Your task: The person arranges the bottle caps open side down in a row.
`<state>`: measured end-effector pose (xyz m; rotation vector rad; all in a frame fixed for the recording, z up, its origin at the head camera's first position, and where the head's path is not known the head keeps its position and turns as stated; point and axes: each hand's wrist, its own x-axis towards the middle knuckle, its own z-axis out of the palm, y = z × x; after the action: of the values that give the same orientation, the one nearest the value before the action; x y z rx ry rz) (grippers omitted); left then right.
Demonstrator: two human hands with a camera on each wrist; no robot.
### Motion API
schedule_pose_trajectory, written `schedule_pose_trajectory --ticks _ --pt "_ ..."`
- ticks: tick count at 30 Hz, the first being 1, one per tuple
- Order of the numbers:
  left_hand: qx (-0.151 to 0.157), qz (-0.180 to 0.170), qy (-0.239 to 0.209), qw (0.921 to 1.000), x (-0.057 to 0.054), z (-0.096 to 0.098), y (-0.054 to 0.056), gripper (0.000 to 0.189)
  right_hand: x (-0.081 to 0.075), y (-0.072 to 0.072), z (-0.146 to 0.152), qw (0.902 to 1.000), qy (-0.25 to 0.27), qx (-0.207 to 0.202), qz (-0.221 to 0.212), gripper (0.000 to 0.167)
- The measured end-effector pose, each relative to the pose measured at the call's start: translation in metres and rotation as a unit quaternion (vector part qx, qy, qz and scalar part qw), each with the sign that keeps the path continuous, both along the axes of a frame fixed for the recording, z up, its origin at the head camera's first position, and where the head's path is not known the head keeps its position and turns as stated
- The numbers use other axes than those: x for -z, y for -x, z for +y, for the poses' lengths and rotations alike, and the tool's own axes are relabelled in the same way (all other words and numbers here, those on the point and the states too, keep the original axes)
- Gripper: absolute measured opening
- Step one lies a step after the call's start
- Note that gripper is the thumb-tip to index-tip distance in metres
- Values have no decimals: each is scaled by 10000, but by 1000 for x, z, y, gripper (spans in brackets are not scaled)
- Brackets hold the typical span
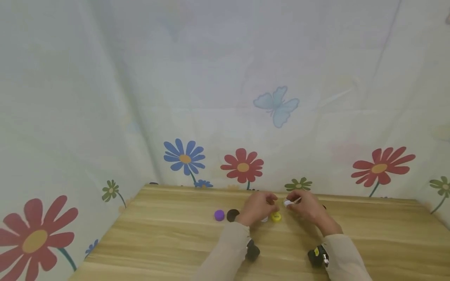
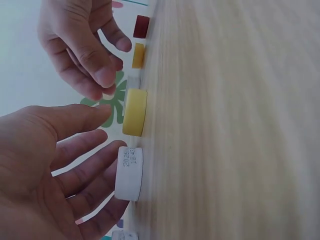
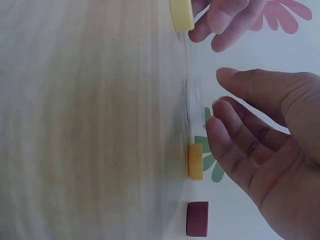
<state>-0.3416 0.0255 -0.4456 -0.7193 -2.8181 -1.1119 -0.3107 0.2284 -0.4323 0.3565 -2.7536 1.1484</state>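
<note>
Small bottle caps stand in a row on the wooden table. My left hand (image 1: pixel 258 207) hovers over the row with fingers spread and holding nothing, near a white cap (image 2: pixel 129 173) with printed digits and a yellow cap (image 2: pixel 135 112). My right hand (image 1: pixel 307 207) is at a clear, whitish cap (image 3: pixel 194 102), which sits on the table; thumb and fingers are parted above it, with a gap visible in the right wrist view. Beyond it lie an orange cap (image 3: pixel 195 162) and a dark red cap (image 3: pixel 197 219). In the head view the right hand hides part of the row.
A purple cap (image 1: pixel 219 215) and a black cap (image 1: pixel 232 215) lie to the left of the left hand. The wooden table (image 1: pixel 168 234) meets a white cloth backdrop (image 1: pixel 211 78) printed with flowers and a butterfly. Both wrists wear small black cameras.
</note>
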Motion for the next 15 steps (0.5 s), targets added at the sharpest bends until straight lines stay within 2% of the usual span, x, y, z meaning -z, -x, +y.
schedule_pose_trajectory --ticks 5,8,15 --pt "47 -237 -81 9997 3 8 0 31 5 0 7 9992 -140 330 165 25" --pt "58 -262 -176 9995 4 13 1 33 8 2 8 9990 -203 314 250 26" --pt "320 -112 -335 9989 -1 21 3 34 7 7 9 9990 -343 136 239 27"
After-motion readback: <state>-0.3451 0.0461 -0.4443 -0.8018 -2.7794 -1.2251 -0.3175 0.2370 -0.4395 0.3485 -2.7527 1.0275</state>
